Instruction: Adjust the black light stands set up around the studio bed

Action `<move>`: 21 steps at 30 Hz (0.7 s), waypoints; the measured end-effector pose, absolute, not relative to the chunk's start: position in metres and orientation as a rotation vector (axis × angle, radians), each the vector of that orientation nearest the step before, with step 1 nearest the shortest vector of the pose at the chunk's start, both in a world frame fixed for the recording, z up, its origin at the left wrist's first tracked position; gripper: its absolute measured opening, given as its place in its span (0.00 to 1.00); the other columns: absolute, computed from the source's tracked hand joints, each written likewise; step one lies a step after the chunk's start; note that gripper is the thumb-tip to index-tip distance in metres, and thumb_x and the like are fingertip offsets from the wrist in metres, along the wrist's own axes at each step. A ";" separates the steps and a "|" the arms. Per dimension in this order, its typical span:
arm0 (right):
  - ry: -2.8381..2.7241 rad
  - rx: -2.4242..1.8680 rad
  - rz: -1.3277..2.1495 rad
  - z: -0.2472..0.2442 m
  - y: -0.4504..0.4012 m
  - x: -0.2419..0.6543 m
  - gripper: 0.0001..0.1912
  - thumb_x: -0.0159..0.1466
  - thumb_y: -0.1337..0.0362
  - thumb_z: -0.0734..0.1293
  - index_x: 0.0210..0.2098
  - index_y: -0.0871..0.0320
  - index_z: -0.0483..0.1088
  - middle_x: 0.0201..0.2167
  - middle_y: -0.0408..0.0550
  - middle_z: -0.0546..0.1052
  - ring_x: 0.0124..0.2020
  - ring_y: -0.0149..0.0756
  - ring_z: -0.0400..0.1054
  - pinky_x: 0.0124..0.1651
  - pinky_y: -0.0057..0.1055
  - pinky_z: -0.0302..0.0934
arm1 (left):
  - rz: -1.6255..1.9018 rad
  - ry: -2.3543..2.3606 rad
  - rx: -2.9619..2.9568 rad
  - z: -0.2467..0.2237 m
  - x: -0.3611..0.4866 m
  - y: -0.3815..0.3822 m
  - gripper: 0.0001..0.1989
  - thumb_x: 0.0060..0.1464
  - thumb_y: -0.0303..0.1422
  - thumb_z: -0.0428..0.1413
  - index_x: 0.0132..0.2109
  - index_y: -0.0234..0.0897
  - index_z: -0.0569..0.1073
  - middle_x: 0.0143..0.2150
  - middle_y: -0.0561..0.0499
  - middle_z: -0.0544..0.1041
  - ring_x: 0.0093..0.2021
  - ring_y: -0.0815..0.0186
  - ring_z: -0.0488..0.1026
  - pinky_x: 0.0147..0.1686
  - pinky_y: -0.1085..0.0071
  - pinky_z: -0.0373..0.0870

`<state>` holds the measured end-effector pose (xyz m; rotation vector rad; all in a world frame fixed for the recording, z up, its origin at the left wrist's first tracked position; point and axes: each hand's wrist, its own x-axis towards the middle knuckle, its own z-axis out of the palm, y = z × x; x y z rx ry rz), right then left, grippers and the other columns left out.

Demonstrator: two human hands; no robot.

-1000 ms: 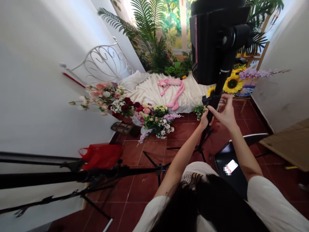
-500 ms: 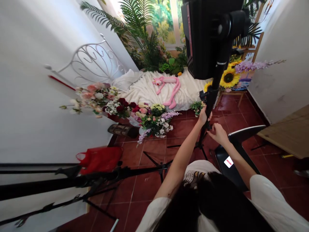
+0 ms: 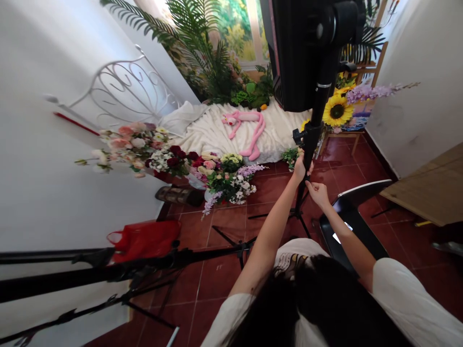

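A black stand [image 3: 312,137] rises from the floor with a large black light or box-shaped head [image 3: 296,58] on top. My left hand [image 3: 300,167] is wrapped round the stand's pole, just below a clamp knob [image 3: 298,137]. Just below and to the right, my right hand [image 3: 318,193] is closed at the pole, its thumb and fingers pinched together at a small part that I cannot make out.
A black chair [image 3: 361,234] with a phone stands at the right, near a wooden board [image 3: 427,188]. Black stands [image 3: 144,262] and a red bag [image 3: 146,239] are at the left. Flowers [image 3: 231,178] edge a cream blanket [image 3: 206,132] bearing a pink plush toy [image 3: 255,137].
My right hand has moved left to the pole and its fingers have closed. The view has shifted slightly, and my forearm now partly covers the phone.
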<state>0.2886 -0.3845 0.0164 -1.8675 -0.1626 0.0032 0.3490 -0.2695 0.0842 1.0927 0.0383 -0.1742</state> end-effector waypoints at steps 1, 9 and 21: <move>-0.102 -1.775 0.029 0.013 -0.381 0.289 0.36 0.61 0.33 0.65 0.17 0.50 0.44 0.15 0.36 0.47 0.19 0.26 0.40 0.24 0.31 0.39 | -0.172 0.037 1.086 0.084 0.349 -0.269 0.37 0.70 0.54 0.35 0.18 0.39 0.60 0.10 0.51 0.59 0.10 0.73 0.55 0.15 0.73 0.50; 0.175 -0.971 0.438 -0.015 -0.365 0.253 0.34 0.68 0.43 0.65 0.22 0.52 0.39 0.14 0.33 0.45 0.16 0.27 0.36 0.16 0.25 0.38 | -0.109 0.008 1.049 0.082 0.346 -0.269 0.34 0.73 0.43 0.32 0.21 0.38 0.64 0.10 0.52 0.59 0.11 0.72 0.54 0.14 0.74 0.51; -0.171 -1.699 -0.172 0.035 -0.398 0.267 0.27 0.55 0.45 0.76 0.31 0.51 0.56 0.23 0.34 0.59 0.25 0.30 0.53 0.29 0.28 0.51 | -0.131 0.043 1.050 0.081 0.347 -0.269 0.35 0.71 0.50 0.35 0.20 0.38 0.63 0.10 0.52 0.59 0.11 0.72 0.55 0.14 0.74 0.52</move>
